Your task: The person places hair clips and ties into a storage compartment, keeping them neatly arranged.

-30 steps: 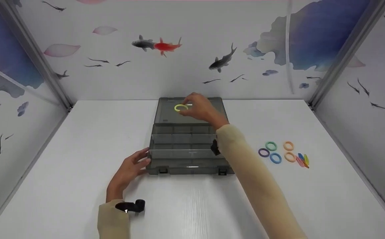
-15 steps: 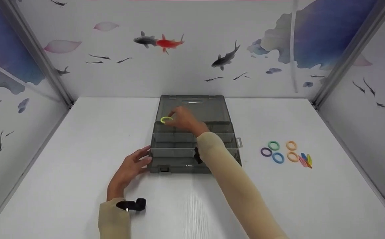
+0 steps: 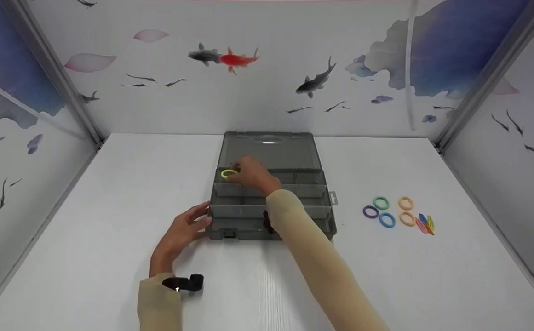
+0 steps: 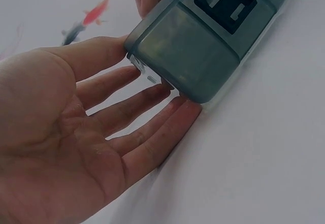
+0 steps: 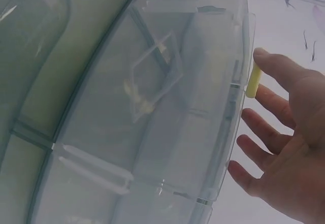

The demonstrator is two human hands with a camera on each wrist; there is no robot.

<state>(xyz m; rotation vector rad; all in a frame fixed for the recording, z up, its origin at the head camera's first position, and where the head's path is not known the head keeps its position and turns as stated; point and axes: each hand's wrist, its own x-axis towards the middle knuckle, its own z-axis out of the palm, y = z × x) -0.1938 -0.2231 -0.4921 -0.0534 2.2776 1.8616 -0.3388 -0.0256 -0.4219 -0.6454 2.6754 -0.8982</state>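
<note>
A grey translucent compartment box (image 3: 278, 234) stands on the table with its lid (image 3: 285, 154) laid back toward the rear wall. Between thumb and forefinger, my right hand (image 3: 251, 174) pinches a yellow ring (image 3: 223, 174) over the rear left compartment. The right wrist view shows the same yellow ring (image 5: 253, 81) edge-on, with the other fingers spread. My left hand (image 3: 180, 234) touches the box's front left side. In the left wrist view its nearly straight fingers (image 4: 165, 127) rest against the box corner (image 4: 188, 56). My right forearm hides part of the box's compartments.
Right of the box lie a green ring (image 3: 381, 203), a purple ring (image 3: 364, 212), a blue ring (image 3: 387, 226) and two orange rings (image 3: 406, 209). Several small coloured clips (image 3: 421, 225) lie beside them. Patterned walls (image 3: 267, 105) enclose the table's back and sides.
My right hand has carried the yellow ring from above the lid leftward and toward me, over the rear left compartment. The left hand keeps its place at the box's side.
</note>
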